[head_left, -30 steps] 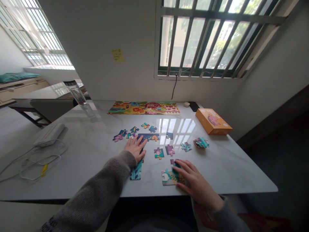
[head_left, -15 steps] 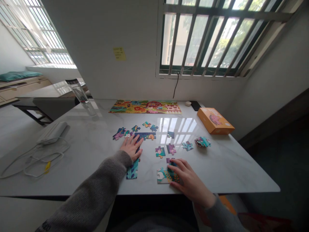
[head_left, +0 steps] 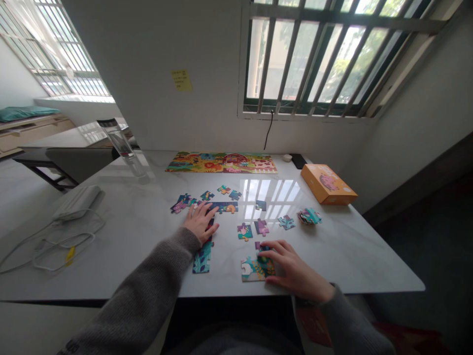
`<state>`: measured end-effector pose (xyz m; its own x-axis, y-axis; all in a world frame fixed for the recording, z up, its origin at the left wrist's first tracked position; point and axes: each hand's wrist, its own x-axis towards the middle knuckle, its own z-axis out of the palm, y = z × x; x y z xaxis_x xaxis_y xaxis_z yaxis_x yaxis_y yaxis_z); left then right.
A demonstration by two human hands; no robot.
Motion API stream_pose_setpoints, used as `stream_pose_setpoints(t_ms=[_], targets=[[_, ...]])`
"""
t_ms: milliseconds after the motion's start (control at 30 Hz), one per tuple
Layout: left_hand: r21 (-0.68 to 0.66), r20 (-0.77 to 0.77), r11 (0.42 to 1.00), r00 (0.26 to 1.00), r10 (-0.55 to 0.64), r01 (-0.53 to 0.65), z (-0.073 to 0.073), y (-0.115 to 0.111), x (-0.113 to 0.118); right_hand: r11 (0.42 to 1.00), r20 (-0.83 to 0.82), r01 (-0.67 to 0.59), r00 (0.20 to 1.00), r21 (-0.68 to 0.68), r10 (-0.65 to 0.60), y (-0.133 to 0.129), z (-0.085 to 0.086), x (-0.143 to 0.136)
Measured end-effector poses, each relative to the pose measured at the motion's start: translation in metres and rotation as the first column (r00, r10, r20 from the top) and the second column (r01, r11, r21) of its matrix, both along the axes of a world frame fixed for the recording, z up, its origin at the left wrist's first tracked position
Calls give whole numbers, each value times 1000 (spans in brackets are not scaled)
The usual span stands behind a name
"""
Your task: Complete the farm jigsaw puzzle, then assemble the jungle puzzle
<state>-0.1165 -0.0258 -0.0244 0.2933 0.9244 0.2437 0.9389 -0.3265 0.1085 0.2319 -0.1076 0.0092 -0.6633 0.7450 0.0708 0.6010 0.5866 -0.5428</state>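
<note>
My left hand [head_left: 200,221] lies with fingers spread over an L-shaped run of joined puzzle pieces [head_left: 201,259], covering its corner. Its dark blue upper strip [head_left: 227,207] shows to the right of the fingers. My right hand [head_left: 286,261] rests at the right side of a small joined puzzle section [head_left: 253,269] with a green and orange leaf pattern. The fingers are curved over its edge, thumb below, and hide part of it. Between the hands and a little farther off lie a loose teal and pink piece [head_left: 244,231] and a purple piece [head_left: 262,227].
Loose pieces [head_left: 223,189] lie beyond my left hand. A piece stack [head_left: 309,216] and an orange box [head_left: 328,184] stand at the right. A finished farm-animal puzzle [head_left: 221,162] lies along the wall. At left are a glass bottle [head_left: 120,141] and a white cable [head_left: 51,267].
My right hand has shifted slightly to the right along the small section, uncovering a little more of its lower right part. My left hand stays on the L-shaped run.
</note>
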Motion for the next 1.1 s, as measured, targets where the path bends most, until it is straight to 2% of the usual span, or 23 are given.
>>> stream_pose_setpoints(t_ms=[100, 200, 367, 567, 800, 967, 1100], targets=[[33, 65, 995, 993, -94, 92, 13, 2, 6, 1000, -96, -19, 995, -13, 18, 16, 10, 7], [-3, 67, 983, 981, -183, 184, 24, 4, 19, 999, -152, 47, 987, -2, -47, 43, 15, 13], [-151, -20, 945, 955, -297, 291, 31, 9, 50, 990, 90, 99, 990, 100, -108, 82, 13, 6], [-158, 55, 897, 911, -410, 413, 28, 18, 68, 982, 277, 145, 945, 121, -174, 104, 6, -11], [-180, 147, 886, 902, -406, 428, 21, 17, 64, 982, 233, 165, 955, 94, -183, 114, 1, -12], [-164, 219, 894, 899, -379, 417, 16, 18, 58, 984, 125, 106, 984, 146, -125, 109, -2, -22], [-185, 145, 915, 931, -336, 359, 16, 20, 49, 978, 69, 113, 990, 174, -126, 106, -6, -27]])
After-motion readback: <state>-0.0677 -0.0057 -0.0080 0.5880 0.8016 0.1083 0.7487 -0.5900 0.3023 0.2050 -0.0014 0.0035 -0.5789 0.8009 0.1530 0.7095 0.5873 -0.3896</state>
